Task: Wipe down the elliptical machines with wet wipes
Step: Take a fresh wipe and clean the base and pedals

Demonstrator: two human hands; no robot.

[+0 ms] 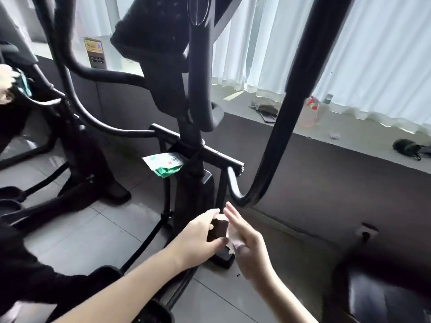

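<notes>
My left hand (pixel 201 229) and my right hand (pixel 247 241) meet low in front of the black elliptical machine (pixel 193 117). Between them is a pale wet wipe (pixel 233 235). My left fingers and thumb curl round a dark square part of it, which looks soiled. My right fingers are straight, the wipe lies against the palm, and the thumb pinches its lower edge. A green and white pack of wet wipes (pixel 165 164) rests on the machine's crossbar (pixel 224 157), above my hands.
The machine's thick curved handlebar (pixel 296 94) sweeps down on the right. A second elliptical (pixel 77 145) stands at left, where another person's hand (pixel 7 85) holds something teal. A window ledge (pixel 349 134) carries a bottle (pixel 311 113) and small items. The floor (pixel 77 236) is grey tile.
</notes>
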